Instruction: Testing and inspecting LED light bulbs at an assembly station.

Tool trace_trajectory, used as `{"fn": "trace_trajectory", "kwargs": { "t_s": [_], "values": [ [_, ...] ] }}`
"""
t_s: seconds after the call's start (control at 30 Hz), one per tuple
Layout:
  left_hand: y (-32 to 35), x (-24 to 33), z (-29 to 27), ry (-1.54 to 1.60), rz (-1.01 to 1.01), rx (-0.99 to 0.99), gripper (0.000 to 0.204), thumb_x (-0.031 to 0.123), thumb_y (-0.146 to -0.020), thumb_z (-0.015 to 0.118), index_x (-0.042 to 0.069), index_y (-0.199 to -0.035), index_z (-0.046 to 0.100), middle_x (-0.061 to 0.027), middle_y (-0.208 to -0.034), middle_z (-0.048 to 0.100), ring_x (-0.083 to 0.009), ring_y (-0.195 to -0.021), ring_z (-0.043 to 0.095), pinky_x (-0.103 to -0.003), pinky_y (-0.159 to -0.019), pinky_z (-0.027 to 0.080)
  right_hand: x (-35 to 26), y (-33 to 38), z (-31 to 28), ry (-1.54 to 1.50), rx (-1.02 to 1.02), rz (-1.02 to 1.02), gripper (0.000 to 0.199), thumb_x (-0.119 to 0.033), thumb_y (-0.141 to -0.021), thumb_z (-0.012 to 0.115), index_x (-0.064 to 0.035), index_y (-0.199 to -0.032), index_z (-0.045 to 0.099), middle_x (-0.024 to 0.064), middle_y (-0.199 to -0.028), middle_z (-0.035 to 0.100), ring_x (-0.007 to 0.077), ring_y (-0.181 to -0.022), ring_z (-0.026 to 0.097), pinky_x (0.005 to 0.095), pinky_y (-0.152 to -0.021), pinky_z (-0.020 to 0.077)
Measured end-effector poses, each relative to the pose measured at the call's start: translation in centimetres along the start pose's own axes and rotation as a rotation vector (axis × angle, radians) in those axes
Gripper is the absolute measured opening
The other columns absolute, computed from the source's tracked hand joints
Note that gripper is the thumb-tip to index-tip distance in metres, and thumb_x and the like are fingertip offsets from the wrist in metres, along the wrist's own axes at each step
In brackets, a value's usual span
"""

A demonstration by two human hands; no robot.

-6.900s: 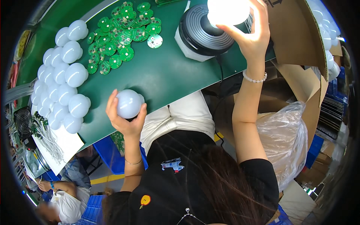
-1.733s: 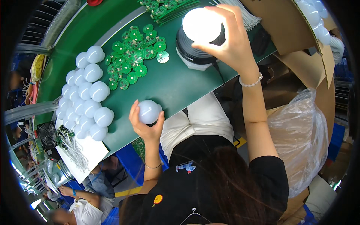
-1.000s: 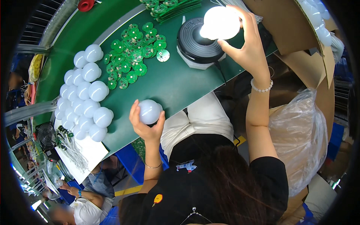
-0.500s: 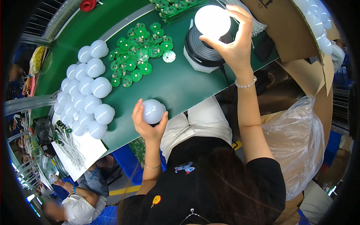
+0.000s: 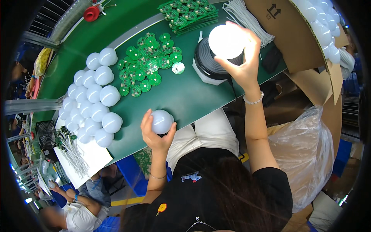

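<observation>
My right hand point(image 5: 246, 65) grips a brightly lit round bulb point(image 5: 226, 41) between thumb and fingers. The bulb hangs over a black ribbed round device point(image 5: 206, 61) on a white base and hides part of its top; whether they touch I cannot tell. At the front edge of the table, my left hand point(image 5: 155, 135) holds an unlit white bulb point(image 5: 162, 121), its fingers curved round the left side and its thumb on the right. Between the hands and the far side lies a loose pile of round green circuit boards point(image 5: 148, 63).
White bulbs point(image 5: 93, 94) stand clustered on the left of the green table point(image 5: 181, 91). Stacked board panels point(image 5: 189, 15) and a bundle of white wires point(image 5: 251, 23) lie at the back. A cardboard box point(image 5: 293, 46) borders the right. Another person point(image 5: 83, 214) sits lower left.
The whole view has shifted slightly, so the table's things appear lower. My right hand has brought the lit bulb a little nearer to me. My left hand keeps its grip on the unlit bulb.
</observation>
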State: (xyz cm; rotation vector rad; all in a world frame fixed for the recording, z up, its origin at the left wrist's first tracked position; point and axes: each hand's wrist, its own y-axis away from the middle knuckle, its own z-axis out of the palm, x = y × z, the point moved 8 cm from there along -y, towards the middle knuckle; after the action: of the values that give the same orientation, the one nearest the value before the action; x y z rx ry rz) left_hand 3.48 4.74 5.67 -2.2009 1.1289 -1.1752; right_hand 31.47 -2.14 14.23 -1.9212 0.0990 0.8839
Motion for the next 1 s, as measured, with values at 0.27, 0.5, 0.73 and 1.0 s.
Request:
{"fn": "trace_trajectory", "kwargs": {
  "t_s": [0.27, 0.5, 0.73, 1.0],
  "values": [
    [-0.3, 0.0, -0.3, -0.046, 0.004, 0.003, 0.076, 0.023, -0.061, 0.083, 0.005, -0.12, 0.041, -0.0214, -0.118, 0.054, -0.0363, -0.101, 0.057, -0.042, -0.083, 0.048, 1.6, -0.1, -1.8, -0.034, -0.087, 0.149, 0.072, -0.011, -0.061, 0.08, -0.0009, -0.122, 0.044, 0.0144, -0.125, 0.05, 0.0253, -0.114, 0.048, 0.036, -0.1, 0.0352],
    [1.1, -0.4, -1.1, -0.08, -0.036, 0.046, 0.072, 0.03, -0.062, 0.082, 0.005, -0.116, 0.043, -0.0189, -0.118, 0.055, -0.0337, -0.096, 0.058, -0.04, -0.078, 0.048, 1.1, 1.1, -2.0, 0.144, -0.047, 0.194, 0.07, -0.014, -0.063, 0.08, 0.0014, -0.121, 0.045, 0.0139, -0.115, 0.052, 0.0249, -0.108, 0.051, 0.035, -0.095, 0.0386],
    [0.6, -0.2, -0.5, -0.045, -0.038, 0.022, 0.068, 0.03, -0.063, 0.081, 0.005, -0.116, 0.045, -0.0154, -0.12, 0.054, -0.032, -0.097, 0.057, -0.038, -0.078, 0.047, -1.0, 1.4, -0.1, -0.548, 0.067, 0.306, 0.083, -0.036, -0.076, 0.07, 0.0033, -0.135, 0.026, 0.016, -0.123, 0.045, 0.0285, -0.117, 0.046, 0.04, -0.098, 0.0399],
    [0.3, -0.3, -0.3, -0.081, -0.039, 0.056, 0.069, 0.031, -0.066, 0.079, 0.005, -0.119, 0.043, -0.0161, -0.12, 0.053, -0.0318, -0.097, 0.057, -0.038, -0.077, 0.047, -4.8, 0.1, 10.7, -1.969, -0.26, 0.88, 0.075, -0.059, -0.083, 0.042, -0.0074, -0.137, 0.035, 0.0118, -0.096, 0.055, 0.0239, -0.083, 0.049, 0.047, -0.089, 0.0365]
  ]
}}
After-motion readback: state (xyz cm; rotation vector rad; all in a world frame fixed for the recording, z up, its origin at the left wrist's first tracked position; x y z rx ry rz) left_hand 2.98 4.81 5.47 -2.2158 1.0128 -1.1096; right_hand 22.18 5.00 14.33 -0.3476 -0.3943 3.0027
